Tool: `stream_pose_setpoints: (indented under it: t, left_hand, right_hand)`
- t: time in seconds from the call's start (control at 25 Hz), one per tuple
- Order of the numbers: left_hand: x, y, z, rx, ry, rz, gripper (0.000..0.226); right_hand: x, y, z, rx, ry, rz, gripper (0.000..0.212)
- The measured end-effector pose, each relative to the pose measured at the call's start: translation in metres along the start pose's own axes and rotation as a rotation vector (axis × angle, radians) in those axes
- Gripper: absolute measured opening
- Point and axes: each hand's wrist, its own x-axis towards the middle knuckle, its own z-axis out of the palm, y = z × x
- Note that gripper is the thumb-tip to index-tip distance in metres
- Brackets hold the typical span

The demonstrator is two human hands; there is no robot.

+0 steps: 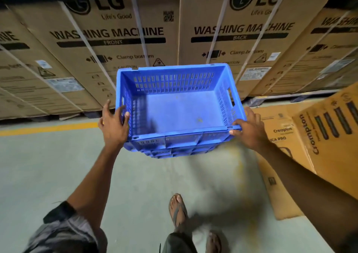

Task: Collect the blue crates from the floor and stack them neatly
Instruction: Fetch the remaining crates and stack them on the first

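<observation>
A blue slatted plastic crate (pixel 178 105), empty inside, is held up in front of me above the floor. Rims of one or two more blue crates (pixel 170 152) show nested under it. My left hand (pixel 113 125) grips the crate's left wall, thumb over the rim and fingers spread on the outside. My right hand (pixel 249 130) holds the near right corner, fingers curled over the rim.
Tall cardboard washing-machine boxes (pixel 116 45) line the wall ahead on pallets. Orange-brown Crompton cartons (pixel 317 136) stand at the right, close to my right arm. A yellow line (pixel 48 128) crosses the grey floor at the left. My sandalled feet (pixel 177 210) are below.
</observation>
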Motion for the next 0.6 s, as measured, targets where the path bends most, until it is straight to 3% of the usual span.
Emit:
stream_pose_setpoints:
  t: [0.08, 0.16, 0.24, 0.4, 0.6]
  left_hand:
    - [-0.017, 0.018, -0.003, 0.075, 0.114, 0.210, 0.029]
    - [-0.037, 0.028, 0.001, 0.190, 0.075, 0.506, 0.038]
    - [-0.053, 0.023, 0.016, 0.362, 0.010, 0.636, 0.035]
    - [-0.057, 0.020, 0.045, 0.443, 0.182, 0.447, 0.038]
    - [-0.072, 0.010, 0.077, 0.364, 0.434, 0.414, 0.043]
  right_hand:
    - [-0.005, -0.014, 0.000, -0.014, 0.138, -0.089, 0.045]
    - [-0.009, -0.040, 0.010, -0.091, 0.100, -0.276, 0.055]
    - [-0.010, -0.066, 0.031, -0.119, 0.079, -0.319, 0.056]
    - [0.005, -0.077, 0.056, -0.105, 0.318, -0.260, 0.047]
    - [0.001, -0.078, 0.097, -0.042, 0.605, -0.285, 0.070]
